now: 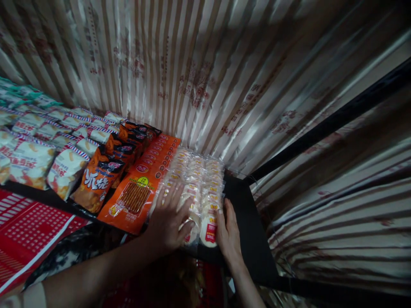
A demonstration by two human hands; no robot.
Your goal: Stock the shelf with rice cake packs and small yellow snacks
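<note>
A row of clear packets of pale round rice crackers [199, 179] lies on a black shelf [247, 214], near its right end. My left hand [168, 220] rests flat on the near packets, fingers spread. My right hand [227, 233] presses against the right side of the front packet, fingers straight. Neither hand has anything closed in it.
Orange snack-stick packets [141, 188] lie just left of the crackers, then dark orange chip bags [102, 171] and white-and-red bags [32, 158]. A striped shiny curtain [208, 77] hangs behind. A black shelf rail [337, 119] runs to the right. A red patterned surface [28, 231] sits below left.
</note>
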